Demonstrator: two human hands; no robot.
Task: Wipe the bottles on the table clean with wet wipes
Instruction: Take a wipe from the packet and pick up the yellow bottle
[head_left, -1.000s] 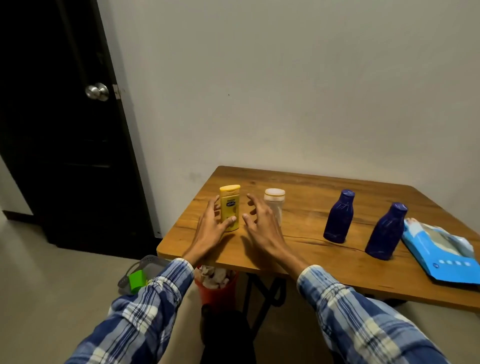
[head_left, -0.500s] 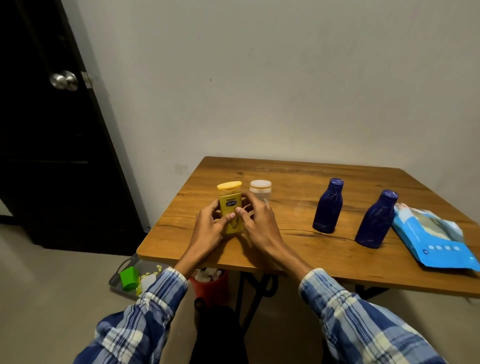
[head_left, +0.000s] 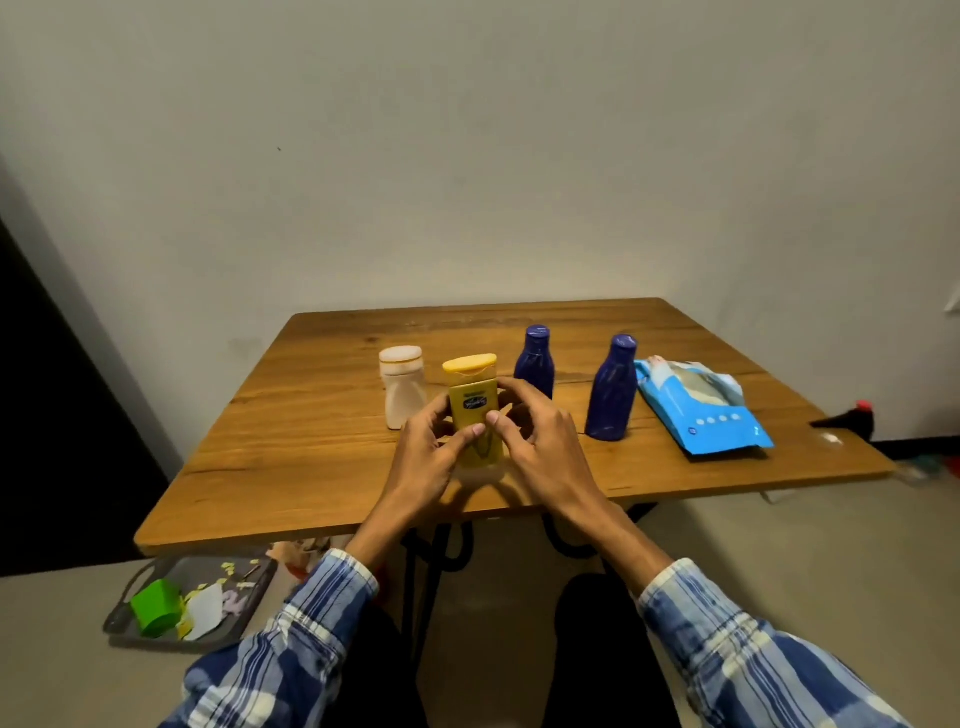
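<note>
- Left grip (head_left: 434, 457), right grip (head_left: 540, 441): both curling round the yellow bottle (head_left: 470, 410), holding it upright near the bench (head_left: 311, 457) front edge.
- White bottle (head_left: 402, 389), left blue bottle (head_left: 535, 364), right blue bottle (head_left: 613, 395): standing mid-bench, behind.
- Wipes pack (head_left: 701, 410): lying toward the right edge.

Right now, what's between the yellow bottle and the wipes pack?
The head view shows two blue bottles standing there: the far blue bottle and the near blue bottle, close beside the wipes pack. Left hand and right hand grip the yellow bottle.
</note>
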